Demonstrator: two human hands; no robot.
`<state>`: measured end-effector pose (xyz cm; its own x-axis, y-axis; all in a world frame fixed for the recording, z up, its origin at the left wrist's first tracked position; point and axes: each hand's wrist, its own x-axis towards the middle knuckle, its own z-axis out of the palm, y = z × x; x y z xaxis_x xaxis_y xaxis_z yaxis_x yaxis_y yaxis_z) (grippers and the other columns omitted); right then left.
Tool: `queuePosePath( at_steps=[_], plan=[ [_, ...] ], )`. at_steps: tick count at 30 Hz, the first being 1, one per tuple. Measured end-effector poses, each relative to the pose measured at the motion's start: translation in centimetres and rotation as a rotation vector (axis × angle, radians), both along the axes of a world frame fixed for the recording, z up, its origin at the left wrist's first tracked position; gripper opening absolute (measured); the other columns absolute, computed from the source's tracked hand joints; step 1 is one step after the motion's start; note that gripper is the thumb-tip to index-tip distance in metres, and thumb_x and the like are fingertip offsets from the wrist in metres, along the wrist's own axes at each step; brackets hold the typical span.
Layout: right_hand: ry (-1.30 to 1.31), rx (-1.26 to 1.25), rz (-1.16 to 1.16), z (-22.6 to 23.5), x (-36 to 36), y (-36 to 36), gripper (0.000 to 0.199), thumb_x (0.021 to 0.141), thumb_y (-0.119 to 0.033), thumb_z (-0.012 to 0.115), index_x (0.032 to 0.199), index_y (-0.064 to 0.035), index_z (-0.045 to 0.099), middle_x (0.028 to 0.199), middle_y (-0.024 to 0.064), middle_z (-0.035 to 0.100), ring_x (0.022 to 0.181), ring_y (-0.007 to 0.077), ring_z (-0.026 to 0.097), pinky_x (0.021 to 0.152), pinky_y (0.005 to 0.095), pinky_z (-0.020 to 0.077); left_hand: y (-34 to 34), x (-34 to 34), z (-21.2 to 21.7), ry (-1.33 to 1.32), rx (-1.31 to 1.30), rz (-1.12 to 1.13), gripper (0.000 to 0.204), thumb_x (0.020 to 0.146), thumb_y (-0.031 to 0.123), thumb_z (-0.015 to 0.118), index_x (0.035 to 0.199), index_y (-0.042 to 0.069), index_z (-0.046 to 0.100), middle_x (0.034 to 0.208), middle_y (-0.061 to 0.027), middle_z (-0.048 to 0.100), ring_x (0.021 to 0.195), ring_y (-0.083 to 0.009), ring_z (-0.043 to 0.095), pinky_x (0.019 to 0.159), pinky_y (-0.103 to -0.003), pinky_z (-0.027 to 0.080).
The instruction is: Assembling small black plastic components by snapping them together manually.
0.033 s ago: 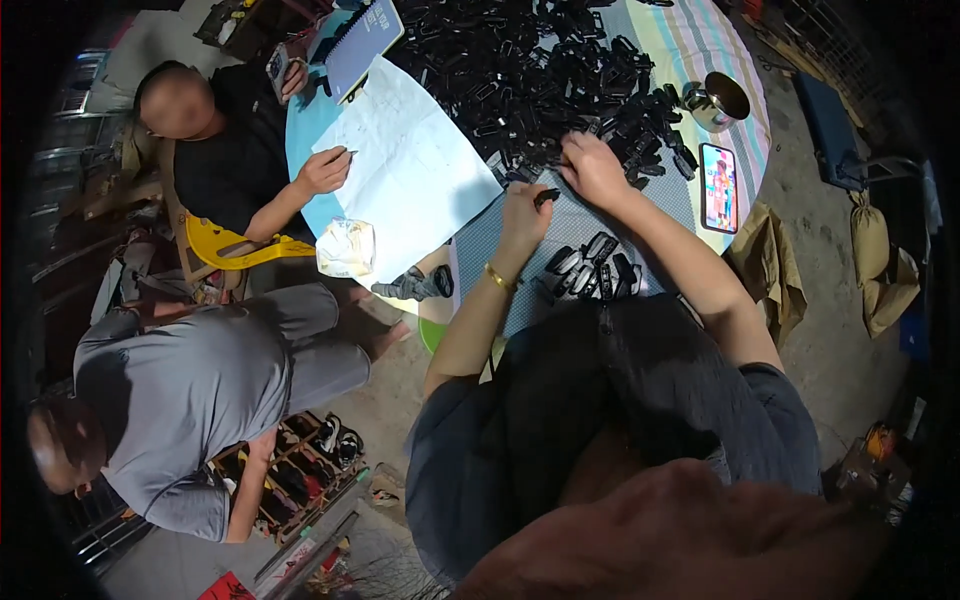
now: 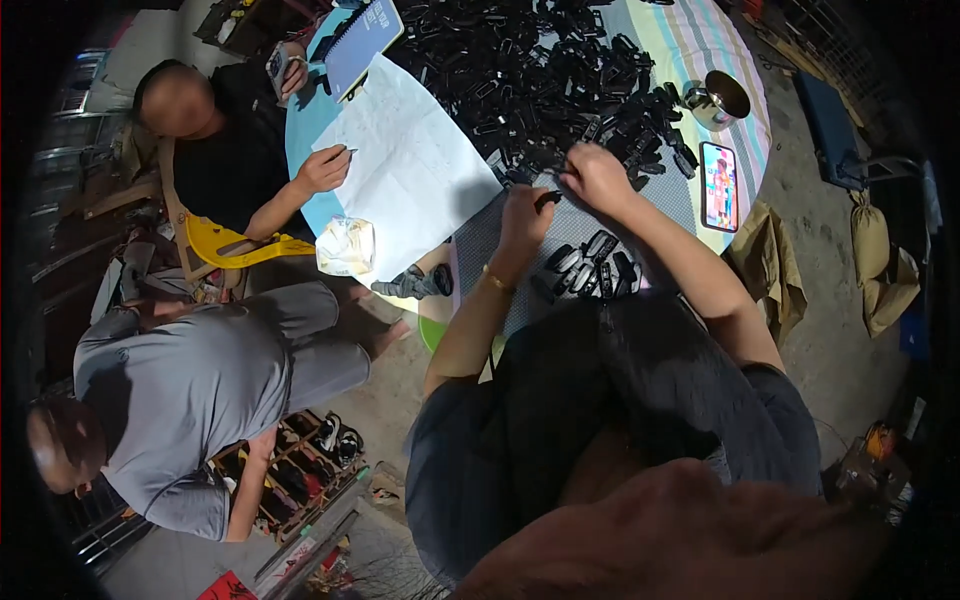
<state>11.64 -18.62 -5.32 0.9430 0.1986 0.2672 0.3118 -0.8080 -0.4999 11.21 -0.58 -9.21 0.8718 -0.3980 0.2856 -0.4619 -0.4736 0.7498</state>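
Note:
A large heap of small black plastic pieces (image 2: 520, 75) covers the far middle of the table. My left hand (image 2: 525, 222), with a gold bracelet at its wrist, is closed round a small black plastic piece (image 2: 548, 198) whose end shows by the thumb. Beside it, at the near edge of the heap, is my right hand (image 2: 602, 182). Its fingers are bent together, slightly blurred, and what they hold cannot be made out. Closer to my body lies a smaller group of similar black pieces (image 2: 590, 268) on the patterned grey table cover (image 2: 520, 310).
Left of my hands, a person in black rests a hand (image 2: 325, 168) on a large white sheet (image 2: 400, 165). A spiral notebook (image 2: 365, 45) and crumpled wrapper (image 2: 346, 247) lie nearby. A metal cup (image 2: 718, 101) and lit phone (image 2: 719, 187) are at right. Another person in grey (image 2: 200, 390) sits at left.
My right hand has shifted slightly nearer to me and to the right at the heap's edge. My left hand keeps its hold on the black piece, almost in place.

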Motion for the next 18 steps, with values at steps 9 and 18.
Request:
queuePosePath(
  at_steps=[9,18],
  plan=[
    [0.14,-0.349,-0.119,-3.0,-8.4,-2.8,0.013,0.077,-0.018,0.055,0.072,-0.0065,0.056,0.065,0.0114,0.059,0.06,0.0284,0.061,0.056,0.0379,0.0486,-2.0,-2.3,-0.3,0.079,0.16,-0.066,0.02,0.069,0.012,0.065,0.088,0.006,0.063,0.072,-0.0128,0.055,0.072,-0.0294,0.056,0.064,-0.038,0.046],
    [0.182,-0.212,0.02,0.1,-7.4,-3.3,0.014,0.07,-0.012,0.059,0.081,-0.0043,0.056,0.079,0.0157,0.058,0.071,0.0312,0.06,0.062,0.0402,0.0489,-2.8,-2.2,-1.3,0.169,0.21,-0.124,0.025,0.066,0.014,0.07,0.088,0.005,0.063,0.081,-0.0134,0.055,0.077,-0.0307,0.056,0.067,-0.038,0.046]
  ],
)
